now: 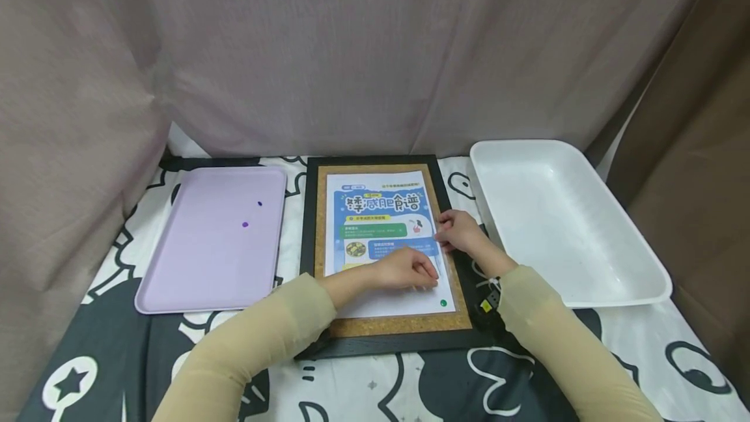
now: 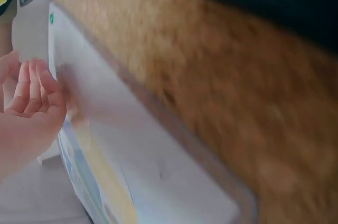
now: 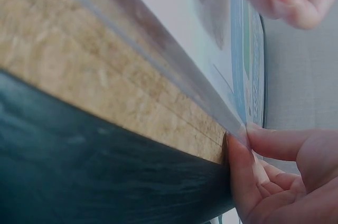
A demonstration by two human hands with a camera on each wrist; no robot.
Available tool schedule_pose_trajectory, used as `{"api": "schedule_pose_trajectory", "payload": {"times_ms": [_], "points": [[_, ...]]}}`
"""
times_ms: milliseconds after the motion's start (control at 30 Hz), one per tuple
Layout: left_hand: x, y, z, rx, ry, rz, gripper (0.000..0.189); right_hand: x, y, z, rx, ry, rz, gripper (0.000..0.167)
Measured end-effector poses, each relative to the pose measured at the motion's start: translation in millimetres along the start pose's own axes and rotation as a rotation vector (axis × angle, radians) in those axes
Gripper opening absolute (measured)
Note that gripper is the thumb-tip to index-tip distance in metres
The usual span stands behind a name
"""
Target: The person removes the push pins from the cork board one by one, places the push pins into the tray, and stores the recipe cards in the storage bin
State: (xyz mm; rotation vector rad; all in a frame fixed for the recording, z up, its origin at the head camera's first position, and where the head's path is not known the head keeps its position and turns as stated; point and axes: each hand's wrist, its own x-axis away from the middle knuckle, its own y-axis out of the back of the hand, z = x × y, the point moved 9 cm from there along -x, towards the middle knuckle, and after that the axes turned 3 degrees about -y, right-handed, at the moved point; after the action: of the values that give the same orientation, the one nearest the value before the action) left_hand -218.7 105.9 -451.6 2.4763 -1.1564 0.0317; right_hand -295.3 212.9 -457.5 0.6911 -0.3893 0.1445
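Observation:
A black-framed cork board (image 1: 404,325) lies flat, with a colourful printed sheet (image 1: 375,200) on it. The sheet has a clear plastic margin (image 3: 174,71), seen up close in the right wrist view. At the sheet's right edge, my right hand (image 1: 461,232) pinches this margin between thumb and index finger, beside the cork. My left hand (image 1: 404,270) hovers over the sheet's lower right part, its fingers loosely curled with nothing held. Near the sheet's bottom right corner is a small green dot (image 1: 443,303).
On the left lies a light purple tray (image 1: 205,246) with two small dark purple pieces (image 1: 245,225) on it. A deep white tray (image 1: 568,233) stands to the right. Patterned cloth (image 1: 351,386) covers the table, and a grey-brown curtain (image 1: 305,51) hangs behind.

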Motion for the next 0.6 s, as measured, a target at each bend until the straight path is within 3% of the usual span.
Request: {"api": "schedule_pose_trajectory", "payload": {"times_ms": [300,600], "points": [[-5.9,-19.5,-7.2,-0.055,-0.046,0.024,0.011,0.8,-1.1,2.0,-0.001,0.008,0.004,0.046],[-7.4,-25.9,-8.6,-0.352,-0.047,-0.021,0.007,-0.1,-0.2,1.0,-0.005,0.006,0.004,0.047]]}}
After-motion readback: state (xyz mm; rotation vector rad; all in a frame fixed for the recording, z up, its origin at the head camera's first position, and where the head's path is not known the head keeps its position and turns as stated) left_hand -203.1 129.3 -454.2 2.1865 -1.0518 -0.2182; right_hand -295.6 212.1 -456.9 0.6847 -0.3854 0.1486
